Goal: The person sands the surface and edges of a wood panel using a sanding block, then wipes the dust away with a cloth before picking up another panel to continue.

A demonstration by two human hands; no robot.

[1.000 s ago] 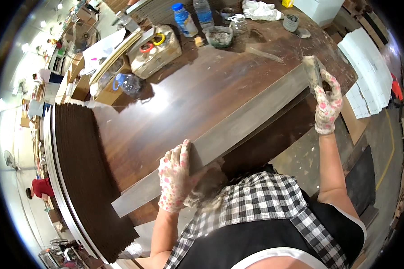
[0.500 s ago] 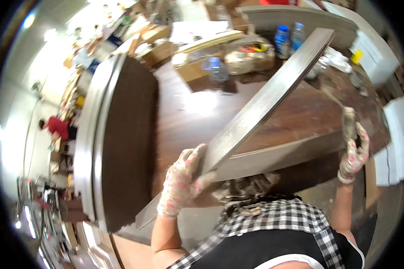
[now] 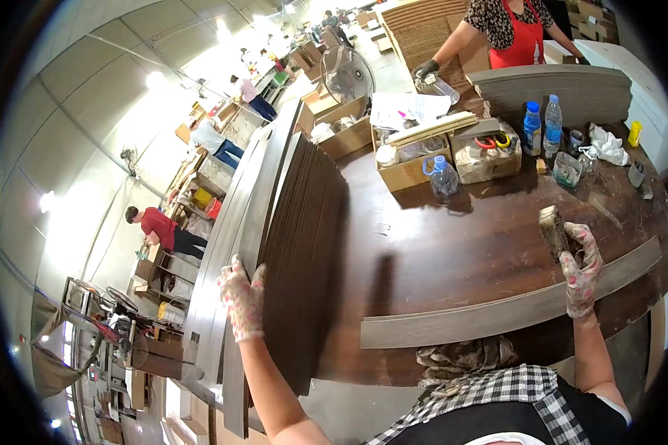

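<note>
My left hand (image 3: 243, 302), in a pale glove with pink spots, lies along the top of a long grey plank (image 3: 263, 211) at the left. Its fingers are stretched and apart, with the thumb on the plank's right side. That plank rests on a tall stack of similar planks (image 3: 304, 237). My right hand (image 3: 583, 271), gloved alike, is closed on a worn, stained brown-grey block (image 3: 553, 233) with a pale end. It holds the block above the right part of a thin, slightly curved grey strip (image 3: 497, 315), which lies along the near side of the dark brown table (image 3: 438, 259).
A crumpled dark cloth (image 3: 467, 360) lies at the near edge. Farther back are a jug (image 3: 443, 180), an open carton (image 3: 404, 176), a wrapped bundle (image 3: 486, 161) with scissors, and bottles (image 3: 532, 130). Across the table, a person in a red apron (image 3: 516, 37) stands behind stacked grey strips (image 3: 553, 93).
My left hand has carried the plank from across the table onto the left stack, and its fingers have spread. My right hand still grips the block. The view has turned, bringing the co-worker into sight.
</note>
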